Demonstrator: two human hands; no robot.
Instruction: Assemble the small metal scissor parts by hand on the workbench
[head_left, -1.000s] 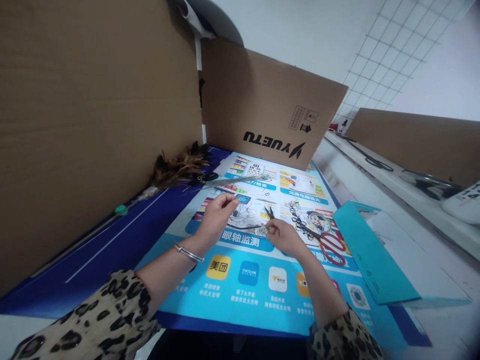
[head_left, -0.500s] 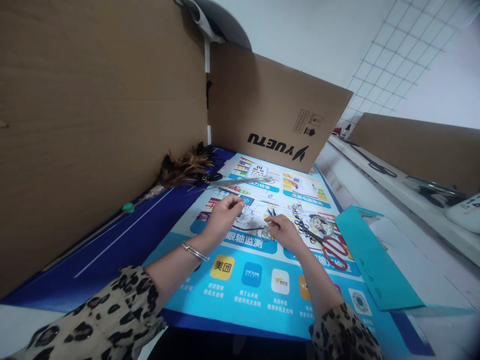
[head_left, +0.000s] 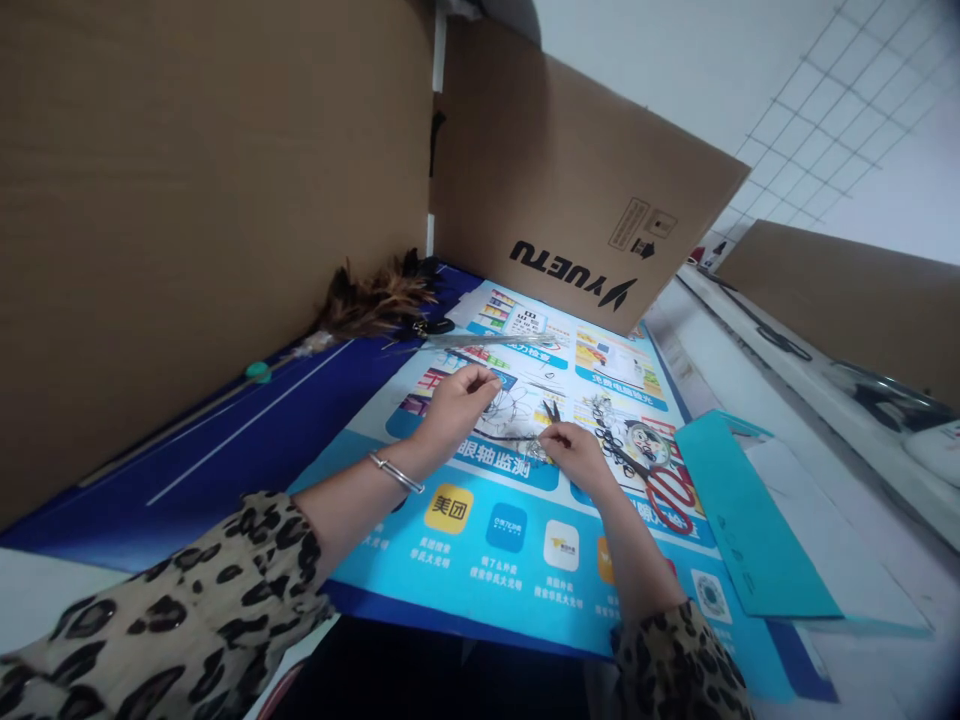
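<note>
My left hand (head_left: 461, 405), a bracelet on its wrist, is closed in a pinch above the printed sheet (head_left: 480, 585). Whatever lies between its fingertips is too small to make out. To its right, my right hand (head_left: 576, 455) also has thumb and fingers pressed together, its held item unclear. Just beyond these fingers show dark pointed tips of a tool (head_left: 553, 411); whether I hold it cannot be told. Thin dark strands (head_left: 510, 408) and a small clear glittery bit lie between the hands. Red-handled scissors (head_left: 670, 497) rest to the right, beside dark ring-like pieces (head_left: 609, 435).
Cardboard panels (head_left: 592, 170) stand at the left and back. Brown feathers (head_left: 375, 300) and a long clear packet (head_left: 487, 340) lie behind the left hand. A teal folder (head_left: 750, 520) is at the right, near a white ledge (head_left: 780, 345) carrying another pair of scissors.
The view has shifted slightly. My right hand has drawn back a little from the dark pointed tips, which show more now. My left hand keeps its pinch.
</note>
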